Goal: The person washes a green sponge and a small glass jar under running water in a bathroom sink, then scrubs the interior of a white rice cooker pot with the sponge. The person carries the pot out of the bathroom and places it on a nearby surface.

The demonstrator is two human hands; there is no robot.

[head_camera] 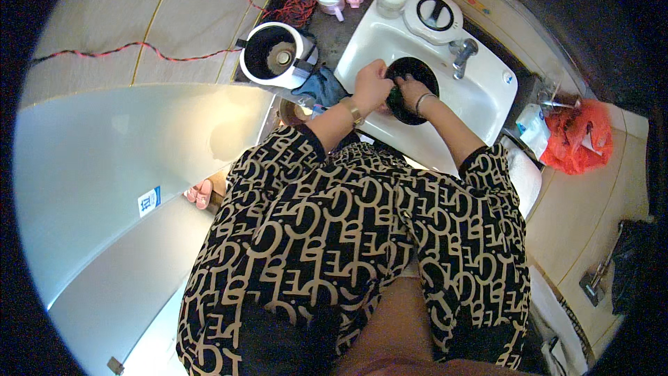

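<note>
A round black pot (417, 70) sits tilted in the white sink (485, 109), its opening towards me. My left hand (372, 86) grips the pot's left rim, with a gold-coloured band at the wrist. Inside the pot is my right hand (412, 91), fingers bent against the inner wall; a bracelet circles that wrist. Something dark green shows faintly by the right fingers, too small to name. Whether the right hand holds it cannot be told. Behind the pot rises a metal faucet (464, 57).
Left of the sink, a white rice cooker body (284, 57) stands beside a dark blue cloth (326, 89). A round white lid (430, 13) with a black handle and a white-lidded jar (391, 0) sit on the sink's back corner. At right lies a red plastic bag (579, 136).
</note>
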